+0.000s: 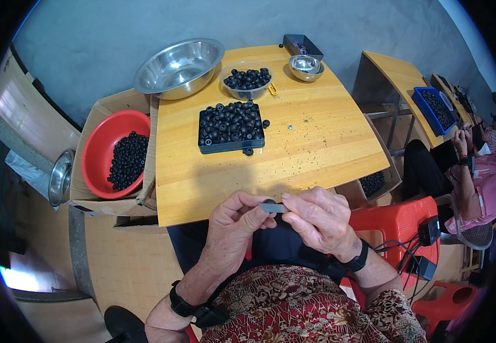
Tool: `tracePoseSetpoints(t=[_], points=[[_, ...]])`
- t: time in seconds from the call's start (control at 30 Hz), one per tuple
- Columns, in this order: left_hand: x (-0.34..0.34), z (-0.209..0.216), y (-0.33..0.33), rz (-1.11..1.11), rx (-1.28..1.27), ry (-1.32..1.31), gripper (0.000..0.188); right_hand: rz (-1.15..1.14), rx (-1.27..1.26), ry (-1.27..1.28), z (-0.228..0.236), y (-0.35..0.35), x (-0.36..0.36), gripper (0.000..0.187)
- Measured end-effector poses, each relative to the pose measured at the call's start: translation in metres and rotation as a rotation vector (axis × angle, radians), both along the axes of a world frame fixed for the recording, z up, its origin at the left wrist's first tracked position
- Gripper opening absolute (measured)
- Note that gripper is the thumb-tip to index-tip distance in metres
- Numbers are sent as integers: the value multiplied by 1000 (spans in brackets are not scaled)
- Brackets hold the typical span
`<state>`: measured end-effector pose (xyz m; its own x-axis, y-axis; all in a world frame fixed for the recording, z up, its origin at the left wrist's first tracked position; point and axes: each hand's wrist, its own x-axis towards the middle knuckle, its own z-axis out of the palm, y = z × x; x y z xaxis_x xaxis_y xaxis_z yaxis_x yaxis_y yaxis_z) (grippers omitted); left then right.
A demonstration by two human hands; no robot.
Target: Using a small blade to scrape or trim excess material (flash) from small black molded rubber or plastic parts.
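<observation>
My left hand [232, 222] is closed, pinching a small round black part [268, 201] between thumb and fingers. Most of that part is hidden by the fingers and the blade. My right hand [321, 222] grips a short flat grey blade [276, 208] with an angled tip, which lies against the black part near my left thumb. Both hands are over my lap, just off the table's near edge. Beyond them, a dark tray [232, 147] holds a heap of similar black parts, with a couple of loose ones beside it.
On the wooden table [202, 194] stand a clear bowl [247, 93] of black parts, a large steel basin [179, 68], small metal bowls [306, 67] and a dark box [303, 46]. Small crumbs dot the tabletop. A red basin [96, 151] stands left; a red stool [388, 223] and another person [468, 188] are right.
</observation>
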<state>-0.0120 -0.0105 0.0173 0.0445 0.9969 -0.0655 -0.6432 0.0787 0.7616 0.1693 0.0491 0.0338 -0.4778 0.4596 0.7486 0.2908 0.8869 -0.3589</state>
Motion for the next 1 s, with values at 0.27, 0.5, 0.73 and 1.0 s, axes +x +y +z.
tracePoseSetpoints(t=[0.27,0.5,0.73,1.0], points=[[-1,-5,2,18,27,7,18,13,-48,48,-5,4,-3,28],[0,-2,1,42,4,79,16,42,-65,43,-5,3,-4,31],[-4,-5,2,10,-4,32,15,25,-5,20,-8,3,-4,27],[-7,11,-2,1,57,86,14,-84,-36,138,-11,13,2,21]])
